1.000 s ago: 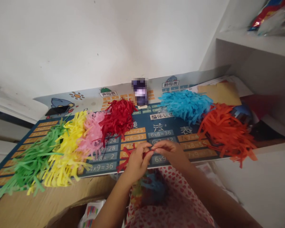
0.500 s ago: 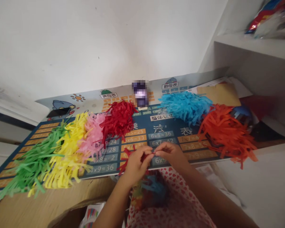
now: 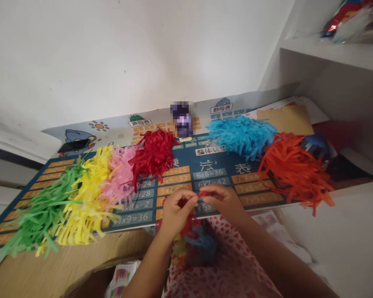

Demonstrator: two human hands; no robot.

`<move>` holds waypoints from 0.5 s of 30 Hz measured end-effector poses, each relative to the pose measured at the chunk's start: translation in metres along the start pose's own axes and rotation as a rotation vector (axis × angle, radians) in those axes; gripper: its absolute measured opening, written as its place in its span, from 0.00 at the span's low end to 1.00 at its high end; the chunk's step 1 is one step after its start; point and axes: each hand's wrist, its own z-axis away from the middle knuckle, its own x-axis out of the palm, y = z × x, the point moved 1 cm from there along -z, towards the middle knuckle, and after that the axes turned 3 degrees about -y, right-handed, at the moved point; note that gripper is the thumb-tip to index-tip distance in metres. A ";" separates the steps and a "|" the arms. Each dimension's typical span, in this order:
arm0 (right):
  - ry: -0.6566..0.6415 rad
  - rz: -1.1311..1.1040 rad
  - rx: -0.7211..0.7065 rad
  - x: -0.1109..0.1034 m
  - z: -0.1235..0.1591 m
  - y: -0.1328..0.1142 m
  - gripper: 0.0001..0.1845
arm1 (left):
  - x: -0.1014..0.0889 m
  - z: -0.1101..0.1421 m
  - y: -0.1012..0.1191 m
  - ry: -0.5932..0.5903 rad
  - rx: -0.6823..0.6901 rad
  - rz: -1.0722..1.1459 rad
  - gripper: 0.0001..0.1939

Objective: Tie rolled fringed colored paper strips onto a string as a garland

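Note:
My left hand [image 3: 178, 213] is closed, its thumb and fingers pinching a red paper tassel. Opposite it, my right hand [image 3: 224, 200] pinches the same red paper tassel [image 3: 202, 193] at its narrow top, close to the left fingertips. Part of the tassel is hidden behind my left hand, and red strips show below it. Under the hands, in front of my lap, are blue tissue strips [image 3: 202, 242] with some yellow and orange beside them. Nearest on the mat lies a red fringe bundle [image 3: 155, 155].
Pink [image 3: 119, 176], yellow [image 3: 90, 198] and green fringe bundles [image 3: 48, 211] lie left; blue [image 3: 242, 134] and orange ones [image 3: 295, 169] lie right. A phone [image 3: 76, 145] rests at the back left. A pixelated dark object [image 3: 182, 120] stands near the wall. A shelf [image 3: 335, 54] juts out at right.
More red paper now shows between my fingertips. The red strips left of my left hand have swung down and inward beneath it. The view has shifted slightly.

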 end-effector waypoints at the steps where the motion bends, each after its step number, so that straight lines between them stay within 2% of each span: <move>1: 0.005 0.008 -0.010 0.001 0.000 0.000 0.09 | 0.002 0.001 -0.001 -0.003 -0.076 0.088 0.09; 4: 0.017 0.055 -0.059 0.003 -0.001 -0.005 0.07 | 0.005 0.001 -0.004 -0.005 -0.185 0.248 0.13; 8: 0.011 0.087 -0.085 0.005 -0.002 -0.012 0.07 | 0.006 0.000 -0.004 -0.005 -0.208 0.335 0.14; 10: 0.029 0.092 -0.104 0.007 -0.002 -0.012 0.06 | 0.007 0.001 -0.003 -0.011 -0.194 0.303 0.13; 12: 0.072 0.103 -0.127 0.010 -0.001 -0.012 0.06 | 0.007 0.004 -0.002 0.007 -0.108 0.161 0.10; 15: 0.154 0.143 -0.156 0.013 0.002 -0.010 0.06 | 0.009 0.009 -0.001 0.069 0.161 -0.160 0.07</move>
